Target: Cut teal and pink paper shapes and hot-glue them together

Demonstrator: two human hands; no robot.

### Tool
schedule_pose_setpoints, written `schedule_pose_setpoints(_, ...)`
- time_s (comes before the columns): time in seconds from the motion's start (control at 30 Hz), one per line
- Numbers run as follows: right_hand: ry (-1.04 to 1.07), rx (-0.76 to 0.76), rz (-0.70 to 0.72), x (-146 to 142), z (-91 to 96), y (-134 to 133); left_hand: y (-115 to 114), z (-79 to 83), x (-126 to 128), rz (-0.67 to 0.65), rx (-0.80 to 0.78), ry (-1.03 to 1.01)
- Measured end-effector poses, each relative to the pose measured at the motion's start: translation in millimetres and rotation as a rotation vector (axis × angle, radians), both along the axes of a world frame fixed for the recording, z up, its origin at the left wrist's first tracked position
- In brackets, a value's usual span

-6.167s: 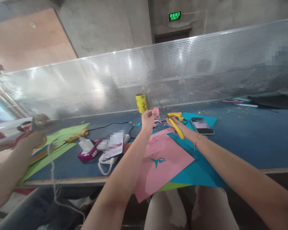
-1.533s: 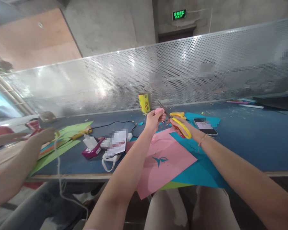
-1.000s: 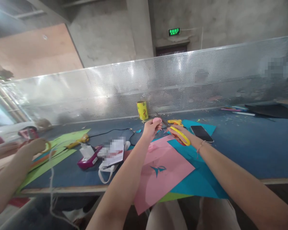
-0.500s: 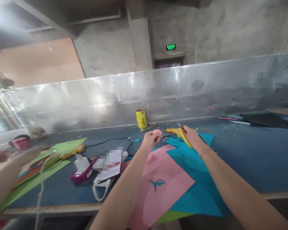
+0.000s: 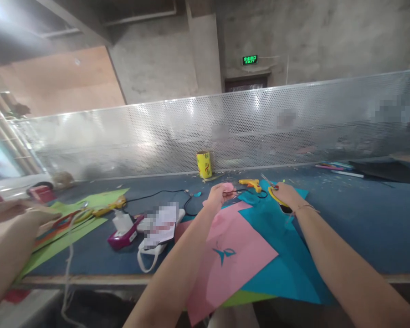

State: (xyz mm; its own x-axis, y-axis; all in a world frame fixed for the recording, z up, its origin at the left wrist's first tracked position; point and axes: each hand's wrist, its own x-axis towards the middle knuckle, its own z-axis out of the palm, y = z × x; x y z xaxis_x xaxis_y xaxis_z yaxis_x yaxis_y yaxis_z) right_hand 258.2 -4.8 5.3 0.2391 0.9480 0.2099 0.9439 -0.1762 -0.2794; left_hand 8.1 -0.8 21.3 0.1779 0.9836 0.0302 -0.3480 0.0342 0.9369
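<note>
While apart, left hand [image 5: 219, 195] tight on pink disc [image 5: 228, 187], right hand [image 5: 286, 194] (around scissors [image 5: 275, 197]) near blue paper's [image 5: 273, 255] edge.

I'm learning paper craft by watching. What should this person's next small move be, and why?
Perhaps lay the yellow-handled scissors down on the blue sheet: the right hand holds them well apart from the pink paper piece in the left hand, and a free right hand could help steady that piece.

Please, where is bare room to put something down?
The widest bare patch of table lies right of the blue paper, nearer than the black sheet. A narrower one lies left of the yellow can. Crowded: between left hand and right hand, around the glue gun.
</note>
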Motion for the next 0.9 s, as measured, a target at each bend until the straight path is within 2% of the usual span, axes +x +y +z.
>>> schedule_pose_setpoints(0.1,0.189,0.076,0.119,-15.5,3.3,-1.3,2.0,-5.5,1.7,0.003,0.039,0.049)
schedule_pose_setpoints(0.27,0.645,0.202,0.52,-61.7,-3.7,-7.1,9.4,-12.9,-0.2,0.121,0.144,0.06)
schedule_pose_setpoints(0.33,0.749,0.205,0.586,-78.0,-9.3,-8.6,12.3,-13.9,-2.4,0.168,0.192,0.072)
schedule_pose_setpoints(0.5,0.832,0.214,0.665,-96.8,-17.0,-15.5,13.0,-11.4,-4.5,0.221,0.233,0.049)
schedule_pose_setpoints(0.7,0.882,0.185,0.756,-100.8,-13.0,-28.0,7.4,-6.7,-2.7,0.225,0.214,-0.001)
schedule_pose_setpoints(0.9,0.932,0.078,0.703,-102.4,-6.6,-33.0,7.1,-6.5,0.1,0.263,0.243,0.049)
